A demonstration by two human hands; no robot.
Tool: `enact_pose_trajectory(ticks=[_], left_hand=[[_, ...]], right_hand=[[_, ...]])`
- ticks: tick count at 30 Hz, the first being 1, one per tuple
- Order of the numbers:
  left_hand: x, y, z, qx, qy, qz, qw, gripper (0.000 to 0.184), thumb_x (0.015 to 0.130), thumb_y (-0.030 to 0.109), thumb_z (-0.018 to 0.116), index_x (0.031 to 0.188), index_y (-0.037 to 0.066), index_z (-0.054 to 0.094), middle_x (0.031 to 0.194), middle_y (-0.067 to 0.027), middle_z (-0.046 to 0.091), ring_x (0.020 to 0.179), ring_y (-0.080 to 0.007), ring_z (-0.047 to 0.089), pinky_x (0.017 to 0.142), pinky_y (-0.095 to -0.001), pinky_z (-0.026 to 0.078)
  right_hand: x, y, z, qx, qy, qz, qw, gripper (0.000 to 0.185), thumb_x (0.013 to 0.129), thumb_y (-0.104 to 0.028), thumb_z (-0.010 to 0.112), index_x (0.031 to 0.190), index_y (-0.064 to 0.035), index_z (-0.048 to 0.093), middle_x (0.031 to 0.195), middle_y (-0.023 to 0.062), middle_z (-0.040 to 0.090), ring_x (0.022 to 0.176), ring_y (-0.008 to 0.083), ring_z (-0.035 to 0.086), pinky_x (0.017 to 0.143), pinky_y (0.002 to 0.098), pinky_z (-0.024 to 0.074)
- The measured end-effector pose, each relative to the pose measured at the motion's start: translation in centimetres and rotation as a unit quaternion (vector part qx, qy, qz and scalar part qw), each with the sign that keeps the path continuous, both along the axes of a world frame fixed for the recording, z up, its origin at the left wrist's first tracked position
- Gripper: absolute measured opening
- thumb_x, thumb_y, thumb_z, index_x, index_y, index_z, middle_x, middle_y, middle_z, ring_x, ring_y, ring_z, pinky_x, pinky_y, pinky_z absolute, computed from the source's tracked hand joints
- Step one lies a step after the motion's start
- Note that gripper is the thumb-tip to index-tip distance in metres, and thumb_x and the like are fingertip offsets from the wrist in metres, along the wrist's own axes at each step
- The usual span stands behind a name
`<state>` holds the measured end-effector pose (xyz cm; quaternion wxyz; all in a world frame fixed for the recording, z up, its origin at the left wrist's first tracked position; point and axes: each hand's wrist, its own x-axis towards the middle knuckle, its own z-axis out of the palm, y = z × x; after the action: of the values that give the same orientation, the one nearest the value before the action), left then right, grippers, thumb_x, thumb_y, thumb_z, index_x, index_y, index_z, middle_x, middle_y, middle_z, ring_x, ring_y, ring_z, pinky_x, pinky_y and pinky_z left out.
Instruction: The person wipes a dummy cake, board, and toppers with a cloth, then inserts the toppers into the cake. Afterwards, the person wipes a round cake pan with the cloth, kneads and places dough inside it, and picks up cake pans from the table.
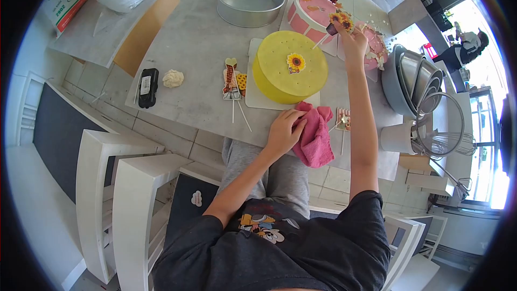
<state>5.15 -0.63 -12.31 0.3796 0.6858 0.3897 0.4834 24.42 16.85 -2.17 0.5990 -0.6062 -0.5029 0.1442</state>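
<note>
A round yellow cake [269, 78] with small holes dotted over its top stands on a white board [258, 101]. One sunflower decoration [295, 62] lies on that top. My right hand [354, 46] reaches out beyond the cake, its fingers pinched on a sunflower cake topper [341, 20] whose pale stick points down to the left. At the table's near edge, my left hand [285, 132] is closed on a crumpled pink cloth [315, 139]. More toppers on sticks [231, 81] lie left of the cake, and another topper [343, 120] lies right of the cloth.
A round metal cake pan [250, 2] sits behind. Pink decorated cakes [309, 13] stand at the back right. Nested metal bowls [401, 83] and a whisk [444, 144] occupy the right side. On the left are a black object [148, 88] and a cream-coloured lump [173, 78]. A person [466, 48] is farther off.
</note>
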Motion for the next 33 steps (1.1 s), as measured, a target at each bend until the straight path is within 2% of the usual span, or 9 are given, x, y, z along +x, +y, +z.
enact_pose_trajectory(ticks=[1,8,10,14,20,22,25,26,33], left_hand=[[0.0,0.0,0.0,-0.002,0.0,0.0,1.0,0.019,0.078,0.013,0.056,0.093,0.002,0.058,0.087,-0.0105,0.057,0.085,-0.0276,0.053,0.076,-0.0347,0.043],[-0.1,0.0,0.0,-0.015,0.003,-0.008,1.0,0.018,0.078,0.013,0.056,0.093,0.002,0.058,0.087,-0.0105,0.057,0.086,-0.0277,0.053,0.076,-0.0347,0.043],[-0.2,0.1,-0.2,-0.014,-0.002,-0.009,1.0,0.018,0.078,0.013,0.056,0.093,0.002,0.059,0.087,-0.0104,0.058,0.086,-0.0276,0.053,0.076,-0.0347,0.043],[-0.1,0.1,-0.3,-0.012,0.005,-0.01,1.0,0.019,0.078,0.013,0.057,0.094,0.003,0.059,0.089,-0.0098,0.058,0.086,-0.0268,0.054,0.076,-0.0334,0.043],[-0.1,0.1,-0.1,-0.01,0.004,-0.008,1.0,0.021,0.078,0.014,0.057,0.096,0.003,0.058,0.089,-0.0103,0.058,0.086,-0.0275,0.054,0.077,-0.0343,0.043],[-0.1,0.1,0.1,-0.012,0.002,-0.007,1.0,0.021,0.078,0.014,0.057,0.096,0.003,0.058,0.089,-0.0105,0.058,0.086,-0.0275,0.054,0.077,-0.0343,0.043],[-0.1,0.1,0.1,-0.014,0.001,-0.001,1.0,0.021,0.078,0.014,0.057,0.096,0.003,0.058,0.089,-0.0109,0.058,0.085,-0.0276,0.054,0.077,-0.0343,0.043],[0.0,0.1,-0.1,-0.008,0.001,0.0,1.0,0.021,0.078,0.014,0.057,0.096,0.003,0.058,0.089,-0.011,0.058,0.085,-0.0277,0.054,0.076,-0.0343,0.043],[0.2,0.0,0.0,-0.004,0.008,0.0,1.0,0.021,0.078,0.014,0.057,0.096,0.004,0.058,0.088,-0.0115,0.058,0.083,-0.0288,0.054,0.075,-0.0352,0.043]], right_hand=[[0.1,0.2,-0.3,0.032,-0.056,0.01,0.998,0.023,0.067,-0.023,0.073,0.081,-0.0044,0.069,0.074,0.0067,0.06,0.07,0.0138,0.053,0.061,0.0278,0.0399],[1.0,0.3,-0.8,0.024,-0.126,-0.007,0.992,0.029,0.065,-0.029,0.074,0.08,-0.0046,0.068,0.085,0.0094,0.059,0.073,0.0187,0.054,0.066,0.0313,0.041],[1.8,0.6,-1.6,0.012,-0.197,-0.097,0.976,0.031,0.064,-0.031,0.074,0.08,-0.0049,0.068,0.089,0.0103,0.059,0.079,0.0224,0.054,0.071,0.0335,0.0413],[1.7,0.0,-1.5,0.022,-0.22,-0.141,0.965,0.033,0.064,-0.033,0.074,0.081,-0.0057,0.068,0.094,0.0103,0.058,0.084,0.0242,0.053,0.075,0.0346,0.041],[0.4,-0.6,-1.5,0.023,-0.213,-0.038,0.976,0.031,0.064,-0.031,0.074,0.082,-0.0066,0.068,0.101,0.0067,0.056,0.096,0.0247,0.047,0.081,0.0351,0.0387],[-1.2,-1.7,-2.4,-0.02,-0.302,0.003,0.953,0.028,0.066,-0.028,0.073,0.085,-0.007,0.068,0.099,0.0074,0.057,0.097,0.0244,0.047,0.083,0.0348,0.0388],[-2.0,-2.3,-4.4,-0.016,-0.197,0.013,0.98,0.026,0.07,-0.024,0.071,0.09,-0.0071,0.068,0.1,0.0108,0.058,0.093,0.021,0.054,0.081,0.0323,0.0408],[-1.8,-2.3,-4.6,-0.037,-0.103,0.043,0.993,0.027,0.068,-0.023,0.072,0.09,-0.0083,0.068,0.101,0.0099,0.058,0.097,0.0249,0.051,0.085,0.0355,0.0389],[-1.3,-2.1,-5.4,-0.06,-0.158,0.043,0.985,0.033,0.069,-0.023,0.071,0.096,-0.0047,0.065,0.101,0.012,0.058,0.104,0.0244,0.049,0.089,0.0363,0.0371]])
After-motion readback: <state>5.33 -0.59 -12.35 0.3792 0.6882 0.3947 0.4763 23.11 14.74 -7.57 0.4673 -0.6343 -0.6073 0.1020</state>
